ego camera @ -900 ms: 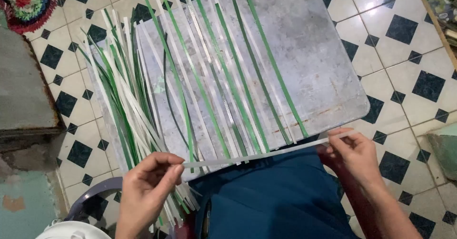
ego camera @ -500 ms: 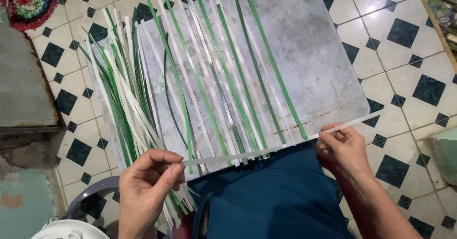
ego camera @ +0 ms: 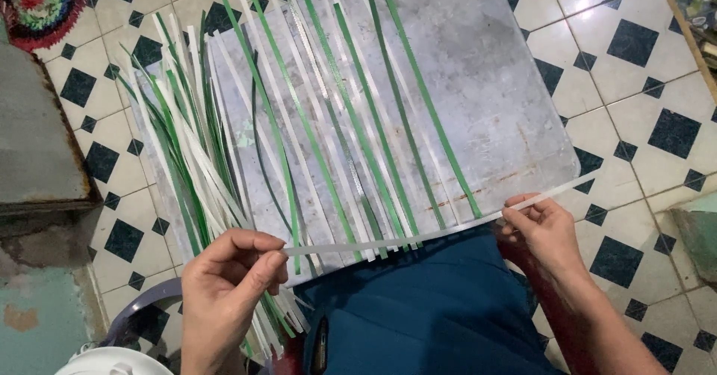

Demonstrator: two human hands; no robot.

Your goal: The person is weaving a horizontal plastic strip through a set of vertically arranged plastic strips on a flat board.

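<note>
White plastic strip (ego camera: 441, 229), long, thin and flat, lay stretched crosswise over the near ends of the other strips, held at both ends. It ran from lower left to upper right, its right end reaching past the corner of the board and out over the tiled floor.

The left hand (ego camera: 228, 285) had its thumb and fingers closed on the strip's left end, pinching it just in front of the loose bundle. The right hand (ego camera: 545, 229) pinched the strip nearer its right end, fingers closed around it, with a short free length sticking out beyond the fingertips.

Under the strip sat a flat, grey, scuffed metal board (ego camera: 485, 84), resting on the person's lap, which was covered in blue cloth (ego camera: 418, 308). On the board lay a row of long green and white plastic strips (ego camera: 358, 121), side by side and running away from the person, slightly fanned. The crosswise strip passed over some of their near ends and seemed to pass under others, though I could not tell exactly which.

At the board's left edge a loose bundle of green and white strips (ego camera: 187, 158) lay heaped, spilling toward the left hand.

Around it all was a white floor with black diamond tiles (ego camera: 635, 46), and a round multicoloured mat (ego camera: 37, 1) showed in the far left corner.
</note>
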